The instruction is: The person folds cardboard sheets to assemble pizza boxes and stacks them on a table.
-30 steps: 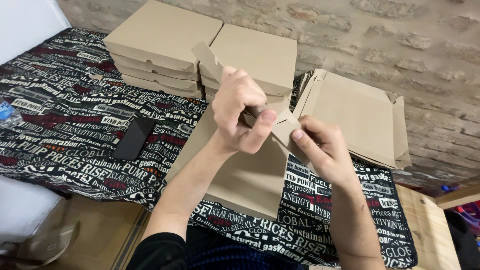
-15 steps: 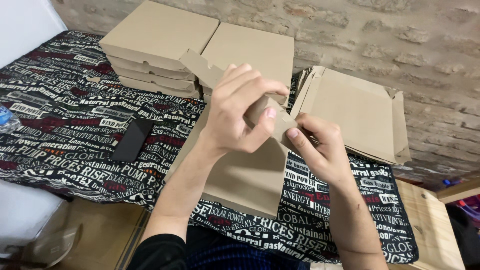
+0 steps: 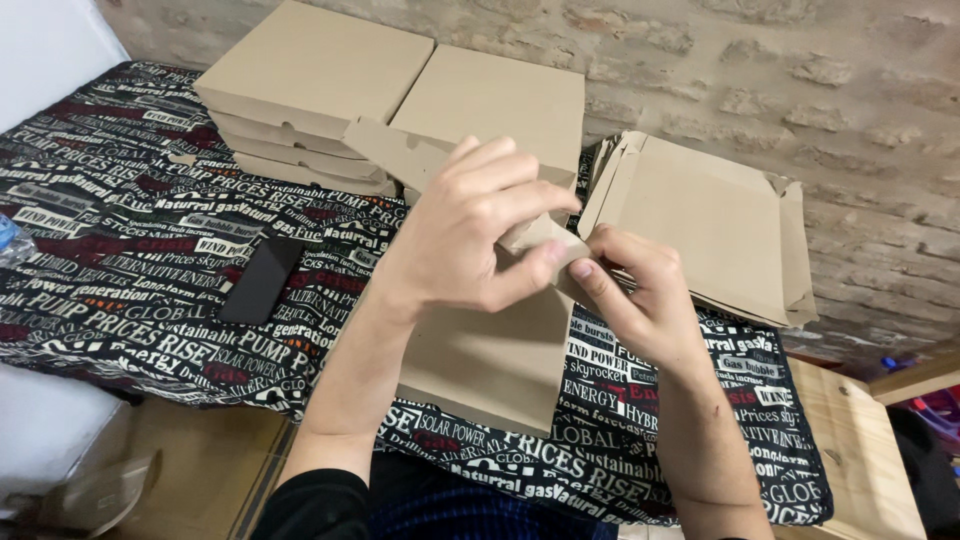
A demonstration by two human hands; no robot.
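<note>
Hands — left hand (image 3: 470,235), right hand (image 3: 635,300) — pinching cardboard flap (image 3: 535,235); printed tablecloth (image 3: 130,250), brick wall (image 3: 800,70).

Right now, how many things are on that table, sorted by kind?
Folded cardboard boxes, stacked: the left stack shows about 4 layers; the right stack is largely hidden by the left hand, so I cannot count it.
Box being folded, pinched by both hands, the right hand included: 1
Pile of flat cardboard sheets: 1
Black phone: 1
Total: at least 7 separate items.

A makeshift packing spot: stacked cardboard boxes (image 3: 400,110) on a cloth-covered table (image 3: 130,260) against a brick wall (image 3: 800,80)
</note>
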